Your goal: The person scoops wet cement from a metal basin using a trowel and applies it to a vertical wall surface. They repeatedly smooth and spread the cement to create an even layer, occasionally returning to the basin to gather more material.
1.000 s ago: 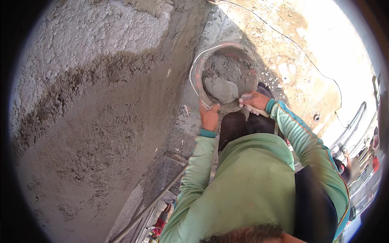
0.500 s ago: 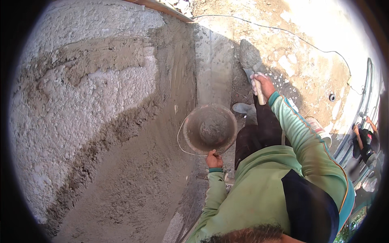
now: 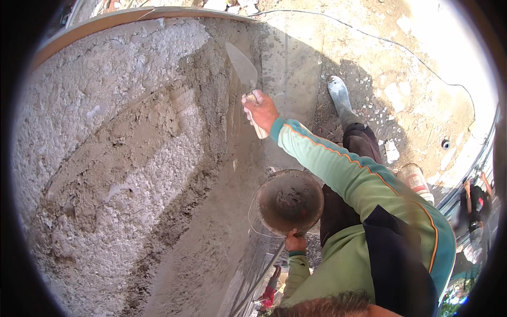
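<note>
My right hand (image 3: 261, 111) is closed round the handle of a trowel (image 3: 241, 63), its grey blade pointing up and left over the wet mortar near the plaster's edge. I cannot tell whether the blade touches it. The wall (image 3: 121, 153) on my left has rough pale areas and darker, wet grey mortar in patches and bands. My left hand (image 3: 296, 241) grips the lower rim of a round bucket (image 3: 272, 208) with a thin handle and grey mortar inside, held below my right arm.
A wooden board (image 3: 105, 29) runs along the wall's edge. A cable (image 3: 396, 45) crosses the dusty ground. My booted foot (image 3: 339, 95) is at the right, near a white pail (image 3: 412, 179). Other people (image 3: 475, 203) (image 3: 269, 293) appear at the right and bottom edges, beside long pipes.
My right hand has lifted the trowel from the bucket, loaded with mortar half a second ago, and swung it left to the wall; the blade now looks mostly bare. The bucket sits lower in view.
</note>
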